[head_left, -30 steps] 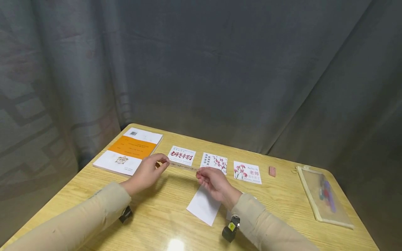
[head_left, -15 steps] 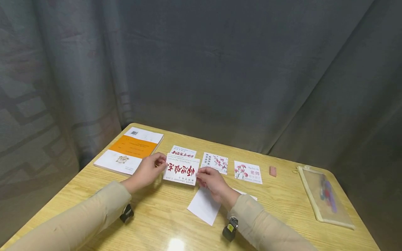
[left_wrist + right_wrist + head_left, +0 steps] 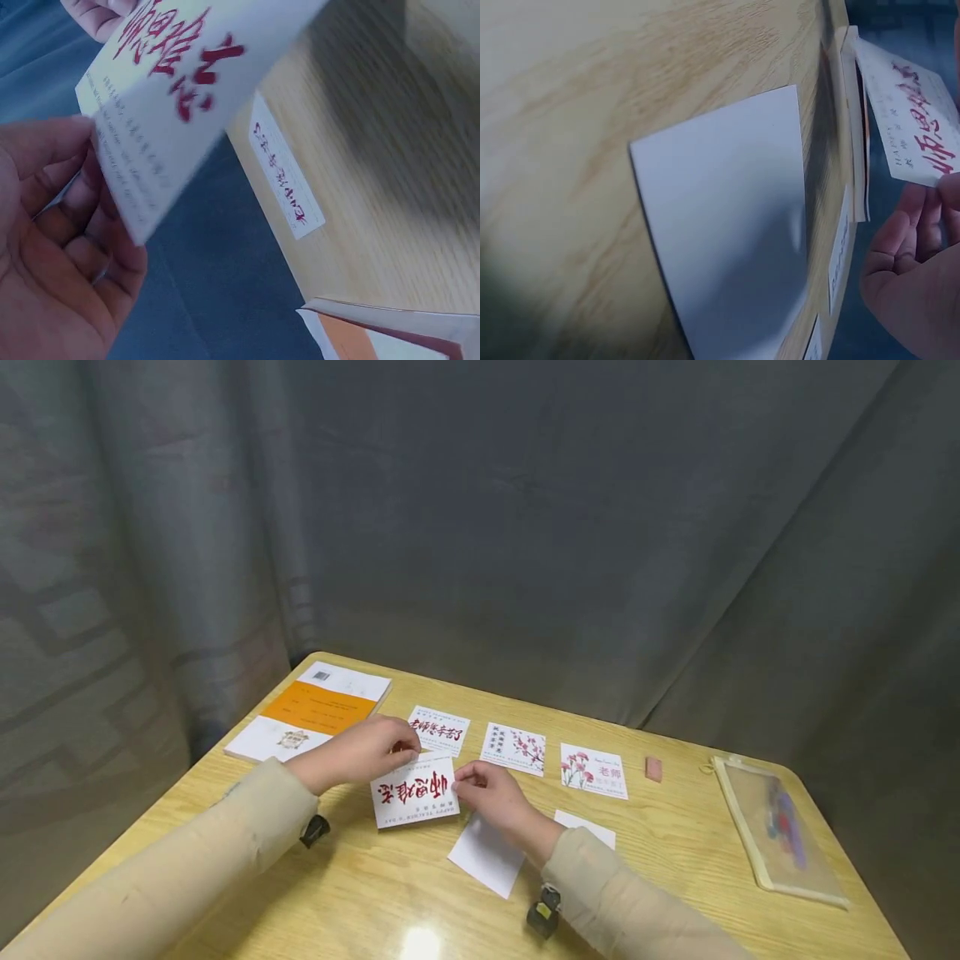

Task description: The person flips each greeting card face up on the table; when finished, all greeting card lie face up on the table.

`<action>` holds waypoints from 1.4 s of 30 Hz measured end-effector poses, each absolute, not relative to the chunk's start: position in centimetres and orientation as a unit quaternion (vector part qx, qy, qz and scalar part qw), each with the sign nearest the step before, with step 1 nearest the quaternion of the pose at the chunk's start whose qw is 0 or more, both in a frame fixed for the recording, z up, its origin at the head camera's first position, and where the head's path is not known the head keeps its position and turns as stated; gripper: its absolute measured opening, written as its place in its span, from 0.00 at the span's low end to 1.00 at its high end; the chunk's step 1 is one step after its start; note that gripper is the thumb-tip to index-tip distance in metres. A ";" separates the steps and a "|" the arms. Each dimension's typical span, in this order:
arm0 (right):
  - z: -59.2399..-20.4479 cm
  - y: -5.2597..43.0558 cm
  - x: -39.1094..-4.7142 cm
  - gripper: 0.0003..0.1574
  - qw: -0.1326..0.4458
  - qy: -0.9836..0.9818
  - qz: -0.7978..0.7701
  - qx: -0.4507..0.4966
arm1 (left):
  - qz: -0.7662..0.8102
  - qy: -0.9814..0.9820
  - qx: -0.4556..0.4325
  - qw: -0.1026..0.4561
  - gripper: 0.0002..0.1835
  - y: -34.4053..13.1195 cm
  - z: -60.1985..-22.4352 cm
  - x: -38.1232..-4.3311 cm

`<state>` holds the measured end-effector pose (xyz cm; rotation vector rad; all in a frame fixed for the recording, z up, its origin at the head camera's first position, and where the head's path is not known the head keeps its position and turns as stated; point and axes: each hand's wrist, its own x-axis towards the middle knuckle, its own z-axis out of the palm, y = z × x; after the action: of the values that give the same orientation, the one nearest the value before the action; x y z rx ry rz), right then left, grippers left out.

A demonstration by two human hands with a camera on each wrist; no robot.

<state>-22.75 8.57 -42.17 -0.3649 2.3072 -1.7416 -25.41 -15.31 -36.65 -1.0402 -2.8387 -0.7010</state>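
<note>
Head view: the white card (image 3: 416, 792) is held clear of the table (image 3: 360, 902), btwn both hands, printed face up. Its big red characters are seen upside down, tops twd. the near edge, where "HAPPY TEACHER'S DAY" is printed. Its long axis is set approx. L–R, R end a bit farther fwd. The far long edge is pinched by thumb & fingers of the L hand (image 3: 356, 754); the R short edge is pinched likewise by the R hand (image 3: 495, 793). A blank sheet (image 3: 489, 857) is partly hidden by the latter. Container: at table's R side a translucent zip pouch (image 3: 753, 802) is laid flat; coloured pen-like items (image 3: 791, 831) inside, purple & red incl., are blurred by its wall. Farther back, 3 printed cards (image 3: 515, 749) are lined up btwn book (image 3: 322, 714) & pink block (image 3: 654, 768).
</note>
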 end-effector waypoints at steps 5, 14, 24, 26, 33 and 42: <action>-42.2 8.4 -22.7 0.13 0.100 0.789 -0.597 -0.105 | -0.250 -0.911 -0.328 0.001 0.07 -15.4 -36.7 -25.4; -43.1 8.7 -23.0 0.26 0.182 0.660 -0.728 -0.010 | -0.436 -0.881 -0.183 -0.014 0.04 -15.6 -37.4 -25.7; -42.9 7.9 -23.0 0.04 0.146 0.602 -0.785 0.002 | -0.581 -0.799 -0.149 -0.045 0.03 -15.1 -38.4 -25.4; -42.8 8.0 -23.1 0.04 0.133 0.622 -0.772 0.006 | -0.578 -0.803 -0.140 -0.042 0.07 -15.3 -38.7 -25.3; -43.1 8.5 -23.0 0.02 0.139 0.700 -0.700 -0.021 | -0.460 -0.877 -0.132 0.033 0.23 -15.6 -38.8 -24.7; -43.2 8.1 -22.7 0.06 0.144 0.696 -0.704 0.006 | -0.423 -0.896 -0.136 0.006 0.22 -15.9 -40.0 -24.4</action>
<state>-22.73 8.13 -43.18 0.0175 2.0058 -2.0295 -24.41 -15.86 -39.97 -0.4247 -2.8032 -1.3245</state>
